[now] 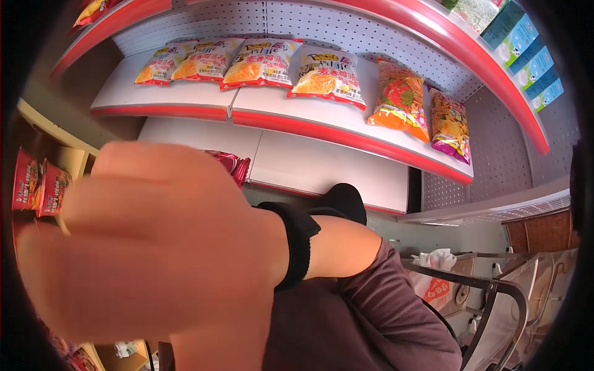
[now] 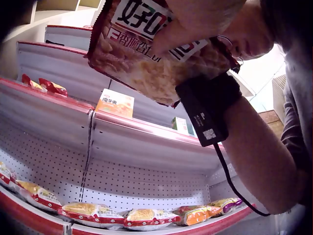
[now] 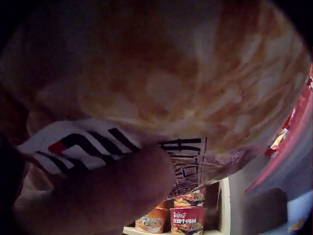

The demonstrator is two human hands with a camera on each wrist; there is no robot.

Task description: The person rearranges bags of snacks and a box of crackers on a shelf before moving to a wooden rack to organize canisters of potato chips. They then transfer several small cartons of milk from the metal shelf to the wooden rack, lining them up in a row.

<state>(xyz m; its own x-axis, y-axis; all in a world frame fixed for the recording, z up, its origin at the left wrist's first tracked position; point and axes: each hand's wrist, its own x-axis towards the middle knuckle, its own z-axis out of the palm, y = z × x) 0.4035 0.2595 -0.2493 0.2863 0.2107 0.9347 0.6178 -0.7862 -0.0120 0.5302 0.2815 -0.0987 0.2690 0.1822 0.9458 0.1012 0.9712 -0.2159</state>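
Observation:
A dark red snack bag (image 2: 146, 76) with a printed food picture and a black-and-white label is held up close to the person. In the left wrist view the left hand (image 2: 205, 19) grips it, thumb across its printed face. The right hand (image 3: 112, 183) holds the bag too, a thumb lying beside the label in the dark right wrist view; its wrist, with a strapped black camera (image 2: 203, 110), runs in behind the bag. In the head view the left hand (image 1: 154, 260) looms blurred in front, hiding most of the bag and the right hand.
Snack bags (image 1: 260, 65) line a white shelf (image 1: 260, 105) with red edging; milk cartons (image 1: 535, 68) stand higher at right. Noodle cups (image 1: 37, 188) sit on a wooden shelf at left, and a metal-framed cart (image 1: 495, 309) is at lower right.

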